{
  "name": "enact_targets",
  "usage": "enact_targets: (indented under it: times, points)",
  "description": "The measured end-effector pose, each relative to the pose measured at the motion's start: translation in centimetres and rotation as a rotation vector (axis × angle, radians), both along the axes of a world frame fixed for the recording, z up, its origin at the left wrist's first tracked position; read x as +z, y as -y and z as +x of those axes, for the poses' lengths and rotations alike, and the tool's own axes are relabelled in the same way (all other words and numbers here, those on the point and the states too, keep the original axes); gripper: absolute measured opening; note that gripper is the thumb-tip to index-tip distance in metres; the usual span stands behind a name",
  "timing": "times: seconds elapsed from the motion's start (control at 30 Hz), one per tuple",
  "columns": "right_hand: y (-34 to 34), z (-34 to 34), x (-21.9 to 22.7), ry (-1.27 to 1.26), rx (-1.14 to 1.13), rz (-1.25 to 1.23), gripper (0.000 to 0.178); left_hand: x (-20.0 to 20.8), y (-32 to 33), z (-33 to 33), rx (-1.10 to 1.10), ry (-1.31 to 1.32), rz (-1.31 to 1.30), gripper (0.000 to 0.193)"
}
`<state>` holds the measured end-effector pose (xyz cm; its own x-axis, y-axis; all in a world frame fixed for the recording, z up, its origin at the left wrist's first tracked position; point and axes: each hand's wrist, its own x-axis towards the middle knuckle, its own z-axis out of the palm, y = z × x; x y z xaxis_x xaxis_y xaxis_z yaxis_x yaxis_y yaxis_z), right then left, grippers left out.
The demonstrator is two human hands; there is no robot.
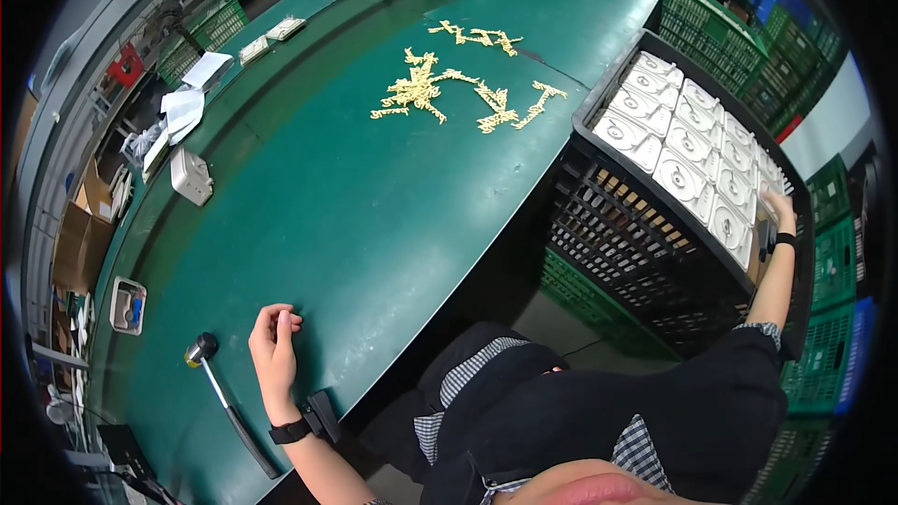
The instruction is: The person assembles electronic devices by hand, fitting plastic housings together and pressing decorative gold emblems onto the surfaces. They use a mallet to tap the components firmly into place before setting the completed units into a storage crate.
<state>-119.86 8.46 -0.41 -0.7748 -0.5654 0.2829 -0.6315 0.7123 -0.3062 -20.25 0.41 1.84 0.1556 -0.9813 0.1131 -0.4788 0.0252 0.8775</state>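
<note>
My right hand (778, 212) reaches into a black plastic crate (645, 201) at the right. Its fingers close on the edge of a white casing (769, 171) in the row farthest right; the fingertips are partly hidden. Rows of similar white casings (680, 175), each with a round ring on its face, fill the crate's top layer. Brown cardboard (762, 248) shows beside my wrist. My left hand (274, 355) hovers at or just over the green bench, its fingers loosely bent and nothing visible in them. A hammer (224, 402) with a dark grip lies left of it.
Small pale-yellow parts (416, 89) lie scattered on the green bench (374, 215). A white box-shaped unit (192, 177) and a small tray with blue pieces (128, 306) stand along its left side. Green crates (708, 33) are stacked beyond the black one.
</note>
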Motion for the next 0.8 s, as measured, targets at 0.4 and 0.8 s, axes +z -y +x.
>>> enact_targets:
  times: [0.4, 0.8]
  points:
    - [-0.3, 1.0, 1.1, 0.0, 0.046, -0.035, 0.054, -0.3, -0.5, -0.4, -0.008, -0.001, 0.006, 0.023]
    - [4.0, 33.4, 17.2, -0.414, 0.847, -0.64, 0.062, -0.5, -0.9, 0.8, -0.066, -0.063, -0.018, 0.023]
